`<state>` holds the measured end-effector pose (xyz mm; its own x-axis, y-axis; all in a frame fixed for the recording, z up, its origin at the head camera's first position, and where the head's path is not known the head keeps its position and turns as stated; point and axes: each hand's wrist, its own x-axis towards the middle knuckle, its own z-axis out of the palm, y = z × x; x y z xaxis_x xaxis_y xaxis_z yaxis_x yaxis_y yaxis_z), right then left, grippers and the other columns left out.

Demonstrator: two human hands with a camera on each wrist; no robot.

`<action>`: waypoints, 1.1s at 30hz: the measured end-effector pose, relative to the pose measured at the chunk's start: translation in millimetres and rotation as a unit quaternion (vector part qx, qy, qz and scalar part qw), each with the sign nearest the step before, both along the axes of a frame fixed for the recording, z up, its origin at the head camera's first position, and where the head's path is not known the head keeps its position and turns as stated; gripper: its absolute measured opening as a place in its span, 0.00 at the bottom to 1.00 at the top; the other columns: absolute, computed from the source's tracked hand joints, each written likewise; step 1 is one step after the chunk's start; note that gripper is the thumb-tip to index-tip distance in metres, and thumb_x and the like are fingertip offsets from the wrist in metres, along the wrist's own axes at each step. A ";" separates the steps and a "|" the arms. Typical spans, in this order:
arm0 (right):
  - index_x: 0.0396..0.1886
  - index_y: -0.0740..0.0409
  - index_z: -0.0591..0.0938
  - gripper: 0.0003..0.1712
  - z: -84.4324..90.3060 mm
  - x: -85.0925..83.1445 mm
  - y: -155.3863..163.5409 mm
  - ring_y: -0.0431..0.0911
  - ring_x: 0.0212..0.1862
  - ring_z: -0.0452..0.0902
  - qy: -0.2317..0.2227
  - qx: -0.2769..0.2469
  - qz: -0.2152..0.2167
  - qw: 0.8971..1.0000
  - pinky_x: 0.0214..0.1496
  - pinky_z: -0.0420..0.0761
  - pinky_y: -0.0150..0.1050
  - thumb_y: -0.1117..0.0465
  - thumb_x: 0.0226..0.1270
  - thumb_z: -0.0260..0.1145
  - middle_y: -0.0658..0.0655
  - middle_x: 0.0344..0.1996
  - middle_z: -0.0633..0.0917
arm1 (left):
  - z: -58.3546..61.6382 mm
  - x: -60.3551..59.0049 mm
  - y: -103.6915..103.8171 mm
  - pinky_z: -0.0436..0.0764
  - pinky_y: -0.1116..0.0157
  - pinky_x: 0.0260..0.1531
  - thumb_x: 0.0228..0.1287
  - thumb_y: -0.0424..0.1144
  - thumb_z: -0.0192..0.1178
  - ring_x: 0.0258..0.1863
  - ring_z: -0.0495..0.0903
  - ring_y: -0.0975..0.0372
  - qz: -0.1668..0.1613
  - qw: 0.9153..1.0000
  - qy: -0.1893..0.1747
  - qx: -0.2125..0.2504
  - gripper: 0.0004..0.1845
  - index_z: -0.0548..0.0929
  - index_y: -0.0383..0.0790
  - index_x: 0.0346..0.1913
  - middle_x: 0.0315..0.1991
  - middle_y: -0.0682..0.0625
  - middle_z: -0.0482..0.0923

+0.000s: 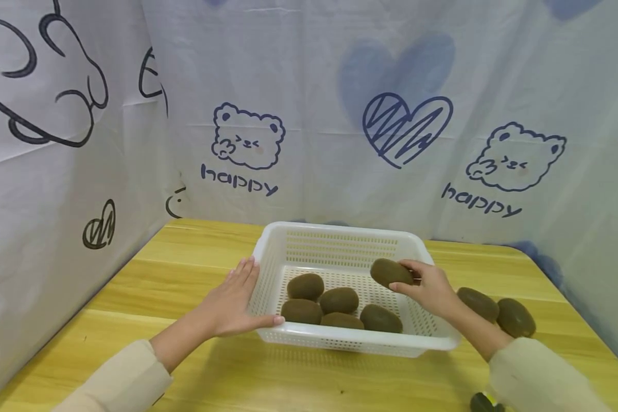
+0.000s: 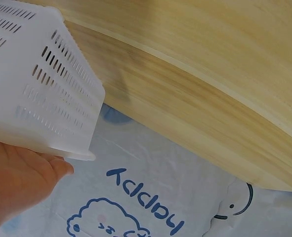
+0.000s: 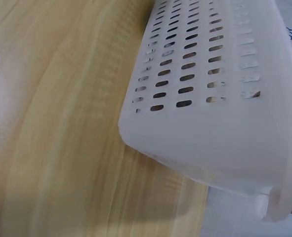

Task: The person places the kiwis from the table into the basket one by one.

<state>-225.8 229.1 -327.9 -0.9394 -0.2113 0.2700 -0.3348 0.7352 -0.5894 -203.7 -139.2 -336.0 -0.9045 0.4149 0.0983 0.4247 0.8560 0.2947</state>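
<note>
A white slotted plastic basket (image 1: 357,344) sits on the wooden table with several brown kiwis (image 1: 339,300) inside, mostly toward its front left. My left hand (image 1: 232,303) rests on the basket's left side, fingers straight along the rim and thumb across the front corner. In the left wrist view, that hand (image 2: 22,180) lies against the basket's rim. Over the right part of the basket, my right hand (image 1: 430,286) pinches one kiwi (image 1: 388,273) between thumb and fingers. The right wrist view shows the basket's outer wall (image 3: 200,128); the held kiwi is hidden there.
Two more kiwis (image 1: 516,317) lie side by side on the table, right of the basket. A small dark object (image 1: 480,403) shows at the bottom edge near my right sleeve. Behind the table (image 1: 195,252) hangs a pale printed cloth (image 1: 319,171), which also covers the left side.
</note>
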 end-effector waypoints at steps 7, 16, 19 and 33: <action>0.50 0.76 0.76 0.27 -3.8 -8.7 -9.2 0.58 0.43 0.80 -0.004 0.050 0.013 0.999 0.42 0.82 0.47 0.62 0.55 0.69 0.72 0.44 0.82 | -1.1 -0.8 0.5 0.52 0.49 0.70 0.49 0.72 0.54 0.72 0.43 0.43 0.001 1.000 0.001 -0.002 0.60 0.49 0.26 0.70 0.72 0.33 0.42; 0.46 0.80 0.75 0.25 -15.4 -16.4 -19.3 0.61 0.44 0.78 -0.029 0.115 0.010 0.993 0.45 0.79 0.51 0.64 0.55 0.68 0.73 0.42 0.81 | -1.3 0.0 0.3 0.53 0.49 0.70 0.48 0.72 0.54 0.72 0.45 0.42 0.001 1.000 0.007 -0.001 0.61 0.49 0.25 0.70 0.72 0.32 0.42; 0.42 0.80 0.75 0.22 -18.1 -18.6 -21.2 0.55 0.36 0.78 -0.039 0.124 0.009 0.991 0.39 0.79 0.47 0.65 0.54 0.68 0.69 0.35 0.82 | -1.3 0.0 0.6 0.53 0.49 0.70 0.48 0.72 0.54 0.72 0.45 0.42 0.002 1.000 0.009 0.001 0.61 0.50 0.25 0.70 0.72 0.32 0.42; 0.43 0.78 0.77 0.21 -21.0 -16.7 -29.0 0.56 0.40 0.80 -0.099 0.178 -0.012 0.979 0.43 0.80 0.47 0.65 0.55 0.69 0.69 0.37 0.83 | 0.3 0.5 0.8 0.53 0.48 0.70 0.48 0.72 0.55 0.72 0.45 0.42 0.004 1.000 0.005 0.005 0.60 0.50 0.25 0.70 0.72 0.32 0.43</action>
<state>-242.5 200.1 -348.9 -0.9717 -0.2363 -0.0050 -0.2200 0.9120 -0.3463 -203.2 -138.4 -335.7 -0.9071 0.4062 0.1106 0.4201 0.8568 0.2989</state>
